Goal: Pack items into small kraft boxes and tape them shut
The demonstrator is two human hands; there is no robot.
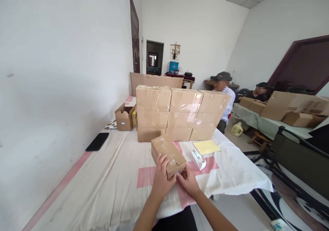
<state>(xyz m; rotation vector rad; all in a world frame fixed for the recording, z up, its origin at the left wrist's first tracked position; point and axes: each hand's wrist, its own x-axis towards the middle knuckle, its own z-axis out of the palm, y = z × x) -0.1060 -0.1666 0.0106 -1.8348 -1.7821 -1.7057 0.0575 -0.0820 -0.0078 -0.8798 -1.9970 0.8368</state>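
Observation:
A small closed cardboard box [168, 152] rests on the cloth-covered table before me, a strip of clear tape along its top. My left hand [162, 174] grips its near left side, fingers over the top edge and thumb low at the near end. At the near right corner, my right hand [189, 179] has its fingers round the box, the thumb close to the left thumb. What lies between the thumbs is too small to make out. Just right of the box are a white tape dispenser-like device [197, 159] and a yellow notepad [207, 147].
Taped cardboard boxes [182, 112] stand stacked in rows behind the box. A black phone [97, 142] lies at the left by the wall, near an open carton [123, 118]. Two people sit beyond, at the right. A folding chair [300, 159] stands right of the table.

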